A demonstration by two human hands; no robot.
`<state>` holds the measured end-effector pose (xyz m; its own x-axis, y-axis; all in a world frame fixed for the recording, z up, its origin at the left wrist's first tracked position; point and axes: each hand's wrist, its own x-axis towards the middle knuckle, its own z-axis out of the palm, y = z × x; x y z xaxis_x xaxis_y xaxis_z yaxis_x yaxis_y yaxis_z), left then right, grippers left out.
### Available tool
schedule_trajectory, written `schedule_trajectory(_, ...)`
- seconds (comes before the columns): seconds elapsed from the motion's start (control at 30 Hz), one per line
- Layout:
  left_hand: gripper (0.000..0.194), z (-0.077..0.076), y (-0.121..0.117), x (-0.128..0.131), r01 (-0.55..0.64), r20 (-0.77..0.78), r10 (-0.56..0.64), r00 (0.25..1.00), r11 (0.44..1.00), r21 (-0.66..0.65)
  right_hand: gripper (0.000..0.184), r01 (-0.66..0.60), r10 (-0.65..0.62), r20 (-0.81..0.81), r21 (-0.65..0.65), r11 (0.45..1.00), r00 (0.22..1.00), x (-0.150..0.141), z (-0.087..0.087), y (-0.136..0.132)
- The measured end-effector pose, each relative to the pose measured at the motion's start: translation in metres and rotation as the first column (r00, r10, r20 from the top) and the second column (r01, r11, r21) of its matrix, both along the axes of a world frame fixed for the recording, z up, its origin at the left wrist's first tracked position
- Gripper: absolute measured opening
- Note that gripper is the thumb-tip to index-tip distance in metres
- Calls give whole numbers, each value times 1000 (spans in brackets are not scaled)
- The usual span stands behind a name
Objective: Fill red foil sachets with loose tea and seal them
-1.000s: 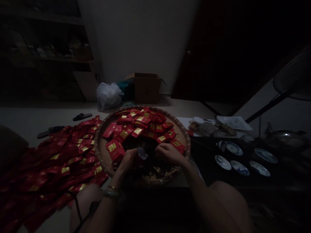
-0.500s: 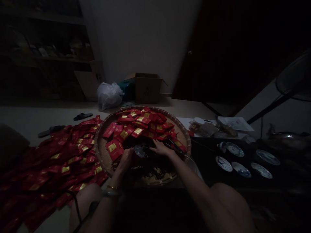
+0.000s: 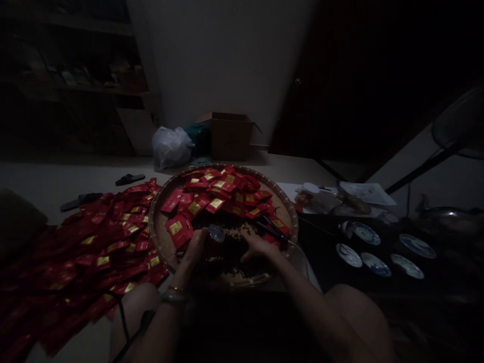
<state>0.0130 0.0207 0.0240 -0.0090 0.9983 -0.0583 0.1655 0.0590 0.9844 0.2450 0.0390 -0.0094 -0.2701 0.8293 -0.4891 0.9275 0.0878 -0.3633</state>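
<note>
A round woven bamboo tray [image 3: 289, 212] stands before my knees, with a heap of red packets with gold labels [image 3: 223, 186] at its far side. Dark loose leaves, like tea [image 3: 232, 252], lie in its near half. My left hand [image 3: 196, 244] is closed at a clear plastic funnel-like piece [image 3: 216, 233]; something reddish shows dimly under it. Over the leaves, my right hand [image 3: 255, 246] has its thumb and fingers apart and holds nothing. A dark tong-shaped tool with a cord [image 3: 273, 228] lies just right of it.
Many more red packets [image 3: 106, 252] cover the floor at left, near dark slippers [image 3: 130, 179]. Behind the tray are a white plastic bag [image 3: 172, 147] and an open cardboard box [image 3: 231, 138]. Blue-and-white dishes [image 3: 374, 264] sit on the dark table at right.
My right hand has moved nearer to me through the leaves, and paler tray surface shows where its fingers were. My left hand and the clear piece have stayed about in place.
</note>
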Motion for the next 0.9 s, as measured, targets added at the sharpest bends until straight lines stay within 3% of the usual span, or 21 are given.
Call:
schedule_trajectory(0.2,60,-5,1,-3,42,2,-42,999,999,22,103,-46,57,-148,80,996,987,-45,-7,22)
schedule_trajectory(0.37,61,-3,0,-2,61,50,-62,997,998,13,61,-75,103,-186,154,985,977,-79,-10,29)
schedule_trajectory(0.43,65,-1,0,-1,82,57,-82,995,997,3,48,-72,112,-210,190,979,971,-83,-11,26)
schedule_trajectory(0.57,67,1,1,-2,78,4,-78,997,997,13,41,-59,111,-234,219,974,966,-69,-4,22)
schedule_trajectory(0.63,67,1,1,-2,78,-12,-78,997,997,22,38,-40,99,-243,236,971,965,-54,10,23)
schedule_trajectory(0.73,69,1,1,0,85,-15,-85,996,996,-10,35,-2,99,-297,310,951,950,-34,47,27)
schedule_trajectory(0.8,69,2,1,1,73,-24,-74,997,997,-25,34,-9,164,-345,411,911,924,-30,77,27)
schedule_trajectory(0.9,69,3,3,3,53,-46,-54,997,999,-5,35,-124,321,-313,515,848,894,-41,117,20)
